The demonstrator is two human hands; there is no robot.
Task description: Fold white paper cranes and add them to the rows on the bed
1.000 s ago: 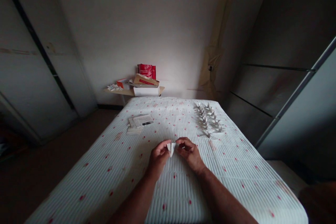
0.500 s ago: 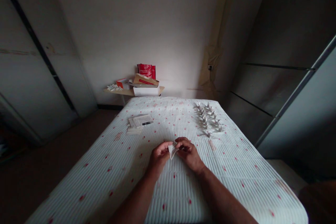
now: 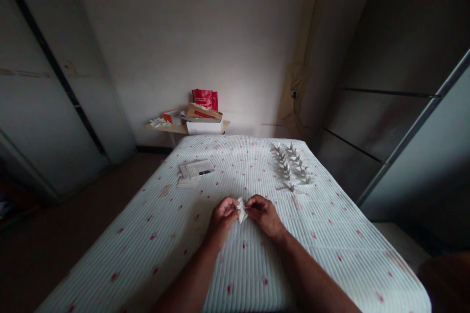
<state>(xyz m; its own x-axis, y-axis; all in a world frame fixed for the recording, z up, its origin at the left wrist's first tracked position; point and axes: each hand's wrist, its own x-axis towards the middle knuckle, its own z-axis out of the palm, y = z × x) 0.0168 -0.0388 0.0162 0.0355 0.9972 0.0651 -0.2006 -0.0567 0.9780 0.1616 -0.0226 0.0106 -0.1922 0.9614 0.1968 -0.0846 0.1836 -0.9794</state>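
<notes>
A small folded piece of white paper (image 3: 241,211) is held between my two hands, low over the bed's striped cover. My left hand (image 3: 223,214) pinches its left side between thumb and fingers. On the other side my right hand (image 3: 265,214) grips the paper's right edge, fingers curled. The fingertips hide part of the folds. Beyond my right hand, several folded paper cranes (image 3: 285,166) stand in two rows on the cover. Ahead of my left hand lies a stack of printed paper sheets (image 3: 197,169).
The bed cover (image 3: 235,274) is pale, ribbed and dotted with red. Past its far end, a small table (image 3: 175,129) bears a white box (image 3: 204,127), a red bag (image 3: 204,99) and small white pieces (image 3: 159,122). A dark cabinet (image 3: 370,122) stands at the right.
The paper has turned and opened slightly between my hands, its top point now showing. My fingers have shifted their hold; the right fingers have drawn back a little.
</notes>
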